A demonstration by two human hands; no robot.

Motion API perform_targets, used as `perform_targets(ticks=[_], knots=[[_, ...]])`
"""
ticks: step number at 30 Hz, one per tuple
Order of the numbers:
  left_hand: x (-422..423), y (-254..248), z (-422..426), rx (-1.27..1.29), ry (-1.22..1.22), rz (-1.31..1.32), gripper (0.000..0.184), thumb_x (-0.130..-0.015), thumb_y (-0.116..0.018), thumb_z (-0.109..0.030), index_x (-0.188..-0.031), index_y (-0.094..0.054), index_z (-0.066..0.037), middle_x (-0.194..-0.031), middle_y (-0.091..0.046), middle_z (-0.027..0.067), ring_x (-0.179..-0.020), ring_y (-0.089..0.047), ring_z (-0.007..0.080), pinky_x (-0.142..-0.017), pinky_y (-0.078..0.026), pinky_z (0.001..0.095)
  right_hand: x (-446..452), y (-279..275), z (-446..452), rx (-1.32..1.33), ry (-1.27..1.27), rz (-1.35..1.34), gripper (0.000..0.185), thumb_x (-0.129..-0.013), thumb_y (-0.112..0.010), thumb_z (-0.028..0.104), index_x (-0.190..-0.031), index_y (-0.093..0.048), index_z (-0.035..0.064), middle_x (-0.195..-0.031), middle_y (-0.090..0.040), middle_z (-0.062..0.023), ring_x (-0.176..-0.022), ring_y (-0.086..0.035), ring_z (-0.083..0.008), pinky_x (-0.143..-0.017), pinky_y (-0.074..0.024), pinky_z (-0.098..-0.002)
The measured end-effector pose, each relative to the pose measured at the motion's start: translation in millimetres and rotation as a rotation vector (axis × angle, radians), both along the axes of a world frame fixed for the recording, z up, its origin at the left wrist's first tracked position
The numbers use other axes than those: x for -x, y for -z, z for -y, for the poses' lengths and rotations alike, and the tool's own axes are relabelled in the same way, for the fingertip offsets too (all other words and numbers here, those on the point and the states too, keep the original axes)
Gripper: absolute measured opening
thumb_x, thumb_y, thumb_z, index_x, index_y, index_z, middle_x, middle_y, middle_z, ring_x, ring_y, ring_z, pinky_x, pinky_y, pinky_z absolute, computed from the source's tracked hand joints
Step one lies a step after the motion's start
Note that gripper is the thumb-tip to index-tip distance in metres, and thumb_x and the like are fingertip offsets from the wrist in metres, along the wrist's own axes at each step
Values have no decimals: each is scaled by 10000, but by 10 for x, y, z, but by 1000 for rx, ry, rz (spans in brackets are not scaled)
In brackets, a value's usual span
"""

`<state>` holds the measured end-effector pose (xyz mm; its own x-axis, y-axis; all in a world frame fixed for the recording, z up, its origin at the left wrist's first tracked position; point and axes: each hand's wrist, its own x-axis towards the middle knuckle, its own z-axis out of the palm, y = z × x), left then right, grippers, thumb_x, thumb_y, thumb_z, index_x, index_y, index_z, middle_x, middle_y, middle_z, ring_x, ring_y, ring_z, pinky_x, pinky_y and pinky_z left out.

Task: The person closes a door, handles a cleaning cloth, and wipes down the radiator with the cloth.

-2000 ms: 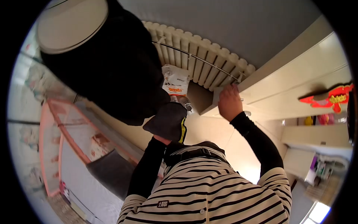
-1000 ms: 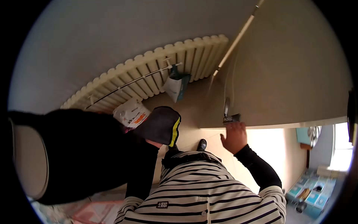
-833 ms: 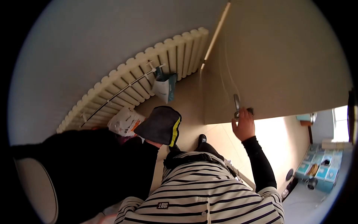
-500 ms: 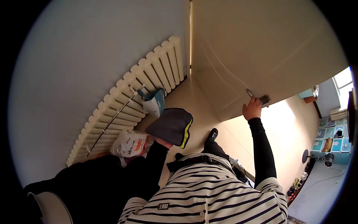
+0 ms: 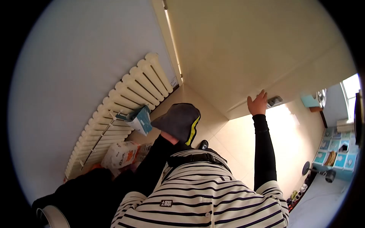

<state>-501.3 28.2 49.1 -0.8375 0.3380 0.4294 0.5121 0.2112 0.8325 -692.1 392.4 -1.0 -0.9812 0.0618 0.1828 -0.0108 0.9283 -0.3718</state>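
A dark grey cloth with a yellow-green edge lies over my left hand, which grips it from below; most of the fingers are hidden under the cloth. My right hand is against the beige door, just left of the metal door handle, with its fingers apart and nothing held. The door stands ajar, and bright floor shows beyond its lower edge.
A cream radiator runs along the left wall, with a teal and white bag hanging on its rail. Below are a white plastic bag and a black covered object. Teal boxes and a dark lamp-like object stand right.
The view has swung from the radiator and a white cabinet to the door. My right hand took the door handle, then moved off it onto the panel. The cloth stays in my left hand.
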Motion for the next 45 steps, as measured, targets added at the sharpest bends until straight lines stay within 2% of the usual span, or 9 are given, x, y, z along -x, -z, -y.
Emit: perform_targets(ticks=[3, 4, 10, 16, 20, 25, 31, 39, 45], knots=[[111, -7, -61, 117, -164, 65, 547, -958, -625, -266, -1426, -499, -13, -1450, -516, 182, -1320, -511, 317, -1134, -375, 449, 649, 66, 236, 311, -82, -7, 993, -875, -691, 375, -1549, -139, -102, -1569, -192, -397, -1474, -224, -489, -1207, -252, -459], [304, 92, 6, -208, -55, 86, 553, -940, -648, -268, -1411, -518, -9, -1438, -527, 182, -1316, -516, 314, -1131, -376, 443, 819, -100, 398, 473, -34, 129, 1027, -877, -693, 342, -1569, -67, -86, -1607, -166, -353, -1507, -204, -423, -1217, -216, -398], [1221, -691, 209, 506, -341, -169, 279, -707, -683, -180, -962, -669, -68, -943, -650, 154, -938, -625, 367, -823, -502, 431, 1997, -280, 901, 1018, 24, -44, 1022, -798, -726, 213, -1561, -113, -80, -1624, -220, -266, -1507, -230, -334, -1197, -205, -346], [1835, -148, 428, 146, -427, -94, 248, -719, -672, -188, -945, -673, -86, -928, -652, 146, -920, -628, 361, -813, -503, 439, 2778, -463, 1070, 1206, 120, -92, 894, -767, -701, 120, -1498, -209, -36, -1482, -402, -184, -1388, -348, -281, -1171, -215, -367], [2163, -1081, 592, 1019, -180, 230, 484, -943, -619, -241, -1388, -504, -88, -1343, -578, 84, -1277, -535, 252, -1106, -410, 381, 3233, -454, 1105, 1269, 86, -132, 845, -765, -677, 82, -1491, -251, 4, -1424, -466, -83, -1368, -350, -237, -1173, -172, -365], [2353, -829, 563, 853, -292, 279, 460, -992, -567, -262, -1412, -476, -99, -1360, -568, 101, -1291, -525, 248, -1105, -411, 387, 3943, -365, 1112, 1334, 92, -137, 804, -762, -664, 79, -1486, -324, -2, -1411, -490, -77, -1361, -368, -220, -1158, -195, -338], [2396, -231, 480, -408, -399, 397, 415, -1028, -527, -231, -1409, -467, -76, -1362, -573, 110, -1262, -549, 245, -1083, -445, 399, 4665, -339, 1288, 1428, 152, 80, 793, -783, -647, 118, -1507, -336, 29, -1560, -358, -135, -1423, -309, -286, -1174, -197, -422], [2491, -807, 220, 937, -607, 245, 449, -966, -596, -268, -1375, -519, -99, -1332, -586, 105, -1272, -537, 248, -1088, -425, 373, 4962, -770, 2208, 1516, -292, 238, 1061, -809, -625, 123, -1626, 51, 168, -1645, -163, -166, -1560, -15, -346, -1216, -54, -471], [2301, -578, 151, 933, -862, 68, 421, -955, -598, -300, -1328, -553, -111, -1294, -599, 100, -1255, -542, 251, -1069, -429, 362, 4996, -1355, 2806, 1638, -349, 368, 1052, -788, -640, 161, -1632, -14, 215, -1655, -157, -118, -1559, -13, -342, -1203, -14, -512]])
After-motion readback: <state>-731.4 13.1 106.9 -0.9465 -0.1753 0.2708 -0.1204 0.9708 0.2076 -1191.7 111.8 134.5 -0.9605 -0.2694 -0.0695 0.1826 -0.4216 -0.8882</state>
